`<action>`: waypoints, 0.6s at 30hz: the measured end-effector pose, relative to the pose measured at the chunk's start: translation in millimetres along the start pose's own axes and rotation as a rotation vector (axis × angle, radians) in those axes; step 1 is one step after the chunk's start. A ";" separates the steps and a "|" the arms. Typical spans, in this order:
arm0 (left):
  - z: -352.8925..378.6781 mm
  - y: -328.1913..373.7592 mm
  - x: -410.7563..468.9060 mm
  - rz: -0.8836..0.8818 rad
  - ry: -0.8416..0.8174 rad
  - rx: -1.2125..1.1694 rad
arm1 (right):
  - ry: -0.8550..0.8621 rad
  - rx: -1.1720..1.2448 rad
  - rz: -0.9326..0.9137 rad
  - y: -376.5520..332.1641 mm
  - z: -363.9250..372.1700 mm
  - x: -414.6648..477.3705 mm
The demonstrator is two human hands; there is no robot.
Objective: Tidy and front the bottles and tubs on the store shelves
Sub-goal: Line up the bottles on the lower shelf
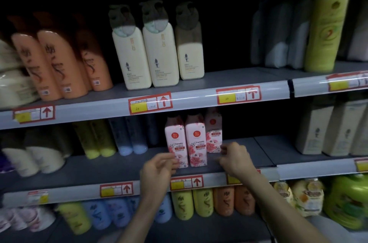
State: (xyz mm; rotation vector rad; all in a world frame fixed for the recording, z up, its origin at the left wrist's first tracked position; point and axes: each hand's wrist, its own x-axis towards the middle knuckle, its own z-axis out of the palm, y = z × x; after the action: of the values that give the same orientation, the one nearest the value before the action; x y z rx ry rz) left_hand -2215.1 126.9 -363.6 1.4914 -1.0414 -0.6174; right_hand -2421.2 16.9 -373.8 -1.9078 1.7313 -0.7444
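Three pink bottles (196, 143) stand right of centre on the middle shelf (119, 167). Two stand side by side, touching, near the front lip, labels facing out. The third bottle (213, 133) sits farther back, just right of the pair, so the row is not level. In my judgement this group is the one being fronted.

The left hand (157, 169) is at the lower left corner of the left bottle (176, 143). Its thumb and fingers are curled and pinch that edge, probably to steady or square the bottle against its neighbour.

The right hand (236, 158) is raised just right of the third bottle, with its fingers curled inward. Blur hides the fingertips, so I cannot tell whether it grips the bottle or is only near it. The position suits drawing that bottle forward into line.

To the left on the same shelf, yellow bottles (99, 143) sit well back in shadow and are likely unfronted. Price tags (186, 182) line the shelf's front edge. On the shelf above, cream bottles (159, 53) and orange bottles (55, 63) stand near the front.
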 end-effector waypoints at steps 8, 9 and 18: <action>107.2 25.0 -9.9 -0.099 -0.529 0.017 | -0.046 0.156 0.076 1.2 -16.3 7.4; 116.7 25.2 -4.4 -0.111 -0.515 0.048 | -0.050 0.173 0.085 3.7 -16.9 9.3; 160.9 8.7 30.7 -0.250 -0.305 0.016 | -0.073 0.273 0.108 17.6 -18.5 20.7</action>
State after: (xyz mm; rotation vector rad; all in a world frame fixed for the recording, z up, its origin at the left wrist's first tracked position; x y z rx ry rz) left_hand -2338.9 21.1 -382.8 1.5866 -1.0977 -1.0410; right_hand -2445.3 -5.2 -369.6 -1.6261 1.5836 -0.8143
